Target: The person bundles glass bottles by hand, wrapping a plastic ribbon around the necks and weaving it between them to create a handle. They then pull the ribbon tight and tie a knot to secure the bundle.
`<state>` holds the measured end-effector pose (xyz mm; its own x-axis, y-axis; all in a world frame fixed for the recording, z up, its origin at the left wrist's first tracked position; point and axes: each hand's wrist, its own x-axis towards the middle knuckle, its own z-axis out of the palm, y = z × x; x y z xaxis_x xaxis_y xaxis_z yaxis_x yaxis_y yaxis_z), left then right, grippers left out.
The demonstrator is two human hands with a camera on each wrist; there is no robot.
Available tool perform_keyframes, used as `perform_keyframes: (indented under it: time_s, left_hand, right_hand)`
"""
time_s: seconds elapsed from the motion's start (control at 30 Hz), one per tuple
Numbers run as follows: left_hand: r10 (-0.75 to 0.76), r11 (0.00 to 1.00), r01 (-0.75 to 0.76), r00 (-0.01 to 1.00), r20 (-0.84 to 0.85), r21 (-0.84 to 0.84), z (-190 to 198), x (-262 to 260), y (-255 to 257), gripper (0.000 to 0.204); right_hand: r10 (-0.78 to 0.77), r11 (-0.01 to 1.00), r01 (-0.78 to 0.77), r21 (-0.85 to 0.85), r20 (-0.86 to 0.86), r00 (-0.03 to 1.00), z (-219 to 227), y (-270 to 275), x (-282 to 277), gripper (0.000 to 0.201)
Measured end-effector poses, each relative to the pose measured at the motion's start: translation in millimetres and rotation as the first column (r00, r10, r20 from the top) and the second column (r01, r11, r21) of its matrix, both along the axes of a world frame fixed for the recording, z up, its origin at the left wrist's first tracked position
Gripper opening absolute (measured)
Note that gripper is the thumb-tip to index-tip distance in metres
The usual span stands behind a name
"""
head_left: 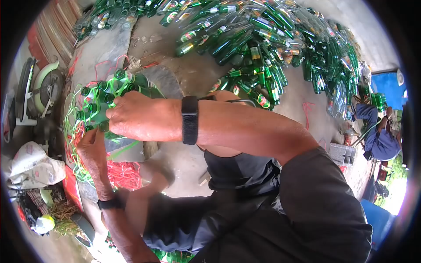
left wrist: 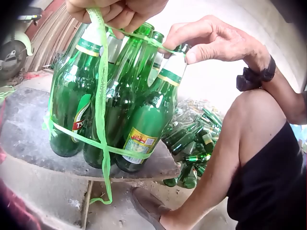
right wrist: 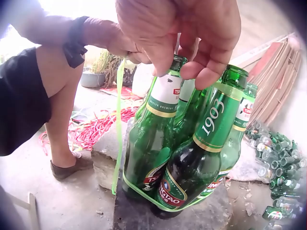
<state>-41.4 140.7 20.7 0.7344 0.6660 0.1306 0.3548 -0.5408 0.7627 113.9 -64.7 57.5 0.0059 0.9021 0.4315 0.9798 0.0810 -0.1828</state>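
A bundle of green beer bottles [left wrist: 72, 110] stands upright on a worn slab [left wrist: 29, 120], with light green plastic strap [left wrist: 103, 96] running round the bodies and up over the side. More strap passes round the necks. My left hand [head_left: 94, 151] is at the near side of the bundle, its fingers curled on the strap, whose loose end hangs down. The right hand [head_left: 140, 115] reaches over the bottle tops. In the right wrist view, its thumb and fingers grip the mouth of one bottle [right wrist: 179, 62], beside a bottle with a "1903" neck label [right wrist: 213, 115].
A large heap of green bottles [head_left: 237, 39] covers the floor ahead. Red plastic strap [head_left: 125, 174] lies tangled near my leg. At the left are a scooter wheel [head_left: 49, 90] and a white sack [head_left: 35, 166]. Another person [head_left: 379, 131] sits at the far right.
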Motion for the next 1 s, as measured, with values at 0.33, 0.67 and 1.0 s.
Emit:
perform_keyframes:
  time_s: [0.33,0.67,1.0]
  left_hand:
    - [-0.002,0.99,-0.002,1.0,0.03,0.143,-12.8,-7.6,2.4,0.015]
    - [0.215,0.974,-0.212,0.976,0.045,-0.077,-1.5,-10.8,-43.7,0.023]
    - [0.265,0.937,-0.213,0.95,0.166,-0.278,-12.9,-9.5,-53.3,0.025]
  right_hand:
    - [0.038,0.993,-0.026,0.112,-0.113,0.993,-9.1,4.9,3.6,0.007]
    - [0.091,0.991,-0.101,-0.088,-0.113,0.989,3.5,10.6,12.5,0.008]
    - [0.085,0.977,-0.12,-0.178,-0.194,0.977,7.2,7.8,15.8,0.018]
